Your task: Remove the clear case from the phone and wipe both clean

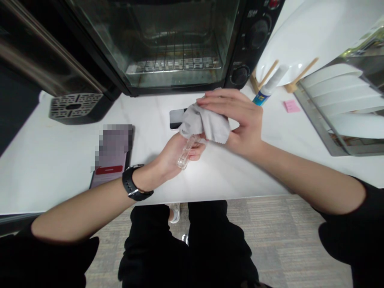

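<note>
My left hand [175,154], with a black watch on its wrist, is closed around a clear plastic piece [186,154]. Its narrow, rounded end sticks out toward me; the far part is hidden under a grey cloth [214,125], so its full shape does not show. My right hand [244,120] presses the cloth over the piece, thumb below and fingers stretched across the top. Just behind the cloth, a small flat grey-and-black object [177,119] lies on the counter, partly covered. Beyond my right hand stands a small bottle [267,90] with a white top and blue label.
A black toaster oven [180,86] spans the back of the white counter [60,160]. To the left are a machine with a drip tray [75,105] and a phone [109,154]. On the right are pink sticky notes [291,106], a wooden plate stand [290,87] and a dish rack [324,128].
</note>
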The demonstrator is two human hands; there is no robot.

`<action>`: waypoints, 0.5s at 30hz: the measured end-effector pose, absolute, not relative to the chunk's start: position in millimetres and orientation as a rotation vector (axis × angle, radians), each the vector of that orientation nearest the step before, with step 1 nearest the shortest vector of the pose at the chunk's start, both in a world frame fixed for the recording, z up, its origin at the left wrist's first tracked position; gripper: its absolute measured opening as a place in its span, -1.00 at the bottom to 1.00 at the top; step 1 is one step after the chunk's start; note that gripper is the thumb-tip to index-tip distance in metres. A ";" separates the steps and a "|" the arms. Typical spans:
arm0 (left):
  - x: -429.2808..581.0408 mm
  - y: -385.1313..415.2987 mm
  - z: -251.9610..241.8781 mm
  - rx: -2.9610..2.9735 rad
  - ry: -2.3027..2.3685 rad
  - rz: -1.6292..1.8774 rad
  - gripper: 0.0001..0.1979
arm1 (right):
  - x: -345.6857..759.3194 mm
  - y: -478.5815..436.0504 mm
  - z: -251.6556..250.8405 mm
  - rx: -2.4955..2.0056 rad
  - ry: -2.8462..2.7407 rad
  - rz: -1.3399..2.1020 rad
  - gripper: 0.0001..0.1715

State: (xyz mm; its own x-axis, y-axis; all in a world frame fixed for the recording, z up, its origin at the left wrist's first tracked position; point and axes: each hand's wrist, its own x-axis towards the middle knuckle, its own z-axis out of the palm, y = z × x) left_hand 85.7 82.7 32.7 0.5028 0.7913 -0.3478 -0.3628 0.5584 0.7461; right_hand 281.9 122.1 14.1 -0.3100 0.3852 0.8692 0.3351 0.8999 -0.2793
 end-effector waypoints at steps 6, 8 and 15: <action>89.1 80.8 42.4 0.725 0.800 0.746 -0.76 | 283.0 128.4 5.8 -0.732 -1.703 0.246 -0.73; 89.0 80.1 42.9 0.733 0.812 0.737 -0.75 | 281.1 130.2 3.1 -0.741 -1.621 0.299 -0.75; 89.7 80.6 43.0 0.728 0.806 0.747 -0.71 | 281.5 125.2 6.8 -0.786 -1.665 0.305 -0.70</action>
State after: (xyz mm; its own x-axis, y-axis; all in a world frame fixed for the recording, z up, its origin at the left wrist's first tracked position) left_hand 89.7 80.6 43.0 0.4784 0.8020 -0.3576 -0.2951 0.5304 0.7947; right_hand 281.5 125.2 6.8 -0.0621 0.6414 0.7646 0.3285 0.7366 -0.5912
